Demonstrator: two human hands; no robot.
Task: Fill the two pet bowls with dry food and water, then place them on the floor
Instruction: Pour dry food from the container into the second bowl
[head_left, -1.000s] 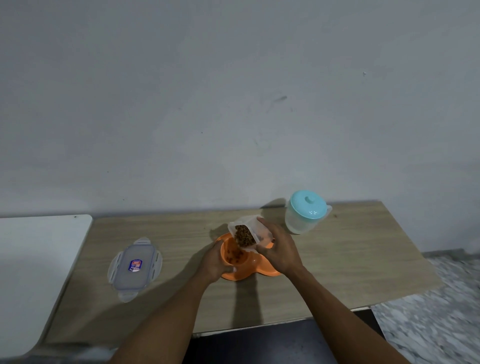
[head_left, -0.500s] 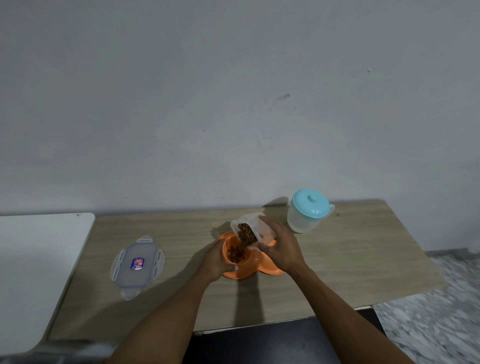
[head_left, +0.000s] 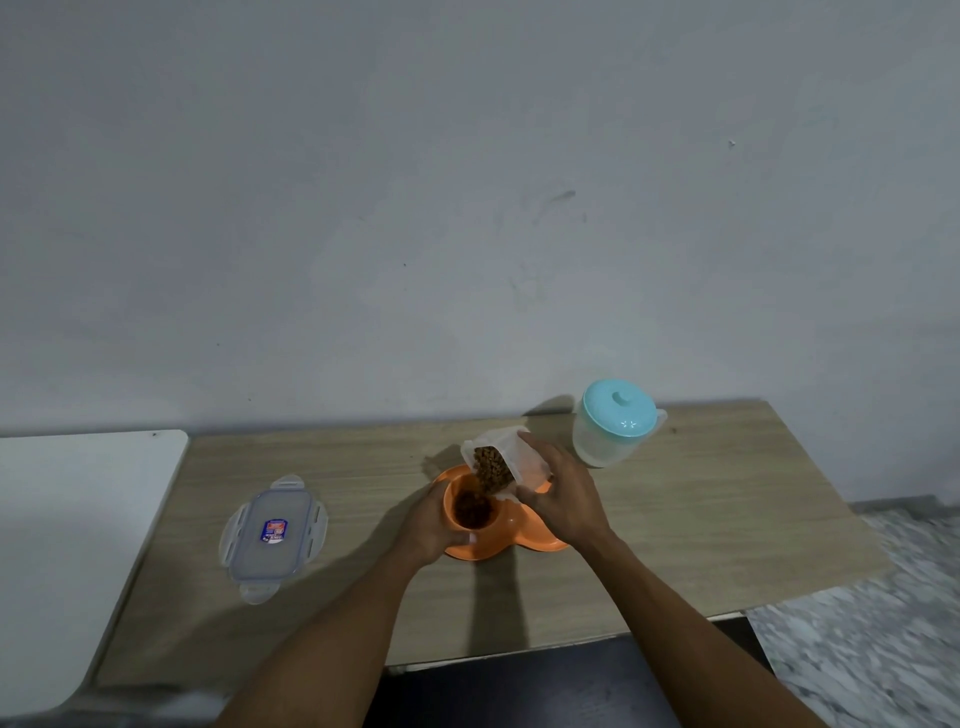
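An orange double pet bowl (head_left: 511, 540) sits mid-table. My left hand (head_left: 428, 525) grips its left rim. My right hand (head_left: 563, 496) holds a clear plastic container (head_left: 524, 457) tilted over the left bowl, and brown dry food (head_left: 491, 470) slides from it. A pile of kibble (head_left: 471, 510) lies in the left bowl. The right bowl is mostly hidden behind my right hand. A clear water jug with a teal lid (head_left: 613, 423) stands upright at the back right.
The container's clear lid (head_left: 272, 538) lies flat on the wooden table (head_left: 701, 519) to the left. A white surface (head_left: 78, 519) adjoins the table's left end. A grey wall runs behind. Marbled floor (head_left: 857, 649) shows at the lower right.
My right hand has tipped the container further, and more kibble has fallen into the left bowl. My left hand has stayed on the bowl's rim.
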